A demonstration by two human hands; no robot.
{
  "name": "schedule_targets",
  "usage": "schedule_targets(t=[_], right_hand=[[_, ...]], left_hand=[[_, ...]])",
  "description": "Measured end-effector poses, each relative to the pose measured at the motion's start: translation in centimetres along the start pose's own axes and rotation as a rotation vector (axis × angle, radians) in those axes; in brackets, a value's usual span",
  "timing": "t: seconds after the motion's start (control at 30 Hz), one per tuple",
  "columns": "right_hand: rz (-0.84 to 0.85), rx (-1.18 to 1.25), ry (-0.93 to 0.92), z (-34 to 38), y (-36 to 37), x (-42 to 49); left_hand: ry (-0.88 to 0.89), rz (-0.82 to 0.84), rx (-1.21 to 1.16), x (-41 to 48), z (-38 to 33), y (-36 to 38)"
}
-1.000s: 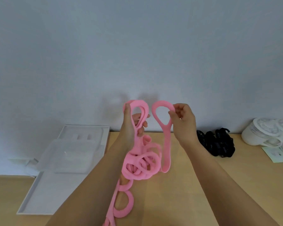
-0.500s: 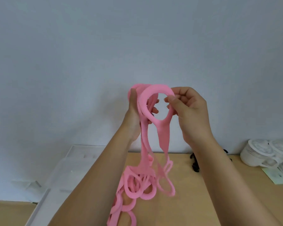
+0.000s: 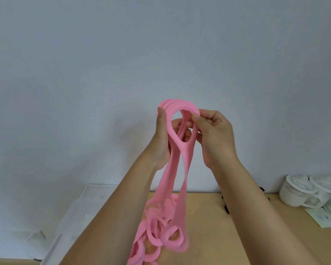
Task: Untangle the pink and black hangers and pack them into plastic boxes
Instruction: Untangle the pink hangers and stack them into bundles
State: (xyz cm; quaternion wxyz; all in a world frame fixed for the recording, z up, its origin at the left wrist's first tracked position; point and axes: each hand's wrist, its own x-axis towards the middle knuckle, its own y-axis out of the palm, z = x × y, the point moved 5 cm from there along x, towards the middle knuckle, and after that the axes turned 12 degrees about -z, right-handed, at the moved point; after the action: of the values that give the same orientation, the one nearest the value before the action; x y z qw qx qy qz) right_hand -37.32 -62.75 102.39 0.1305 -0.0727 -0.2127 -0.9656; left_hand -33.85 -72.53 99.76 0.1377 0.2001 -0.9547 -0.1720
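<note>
Both forearms are raised before the wall. The left hand (image 3: 163,139) grips the stacked top loops of the pink hangers (image 3: 186,150), thumb upright along their left edge, while the right hand (image 3: 217,139) pinches the front loop's right rim. The hangers' lower rings dangle, blurred, above the wooden counter (image 3: 208,230), near the clear plastic box (image 3: 96,196). The print on the paper slip (image 3: 322,217) beside the white lidded cups (image 3: 298,194) is too small to read.

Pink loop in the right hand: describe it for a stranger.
Before the grey wall, above the wooden table, hands hold up pink hangers. The right hand pinches the frontmost loop. Unlike those stacked behind in the left hand, its whole teardrop opening shows.
</note>
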Motion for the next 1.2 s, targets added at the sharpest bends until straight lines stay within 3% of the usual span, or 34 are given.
schedule_targets(t=[0.2,0.43,0.77,1.0,1.2], right_hand=[[-0.021,-0.033,-0.013,-0.1,0.2,-0.5],[-0.059,-0.235,-0.054,0.1,0.2,-0.5],[-0.092,-0.185,0.068,-1.2,-0.8,-0.4],[-0.131,-0.225,-0.015,-2.6,-1.2,0.3],[-0.16,-0.408,-0.092,-4.2,-1.5,1.0]], left_hand=[[0.002,0.004,0.061,-0.8,-0.2,-0.2],[-0.046,0.077,0.134,-1.1,0.0,-0.1],[-0.073,0.225,0.124,-1.8,1.3,0.1],[-0.078,0.089,0.189,-1.4,2.3,-0.8],[-0.074,0.015,0.265,-1.3,4.0,-1.8]])
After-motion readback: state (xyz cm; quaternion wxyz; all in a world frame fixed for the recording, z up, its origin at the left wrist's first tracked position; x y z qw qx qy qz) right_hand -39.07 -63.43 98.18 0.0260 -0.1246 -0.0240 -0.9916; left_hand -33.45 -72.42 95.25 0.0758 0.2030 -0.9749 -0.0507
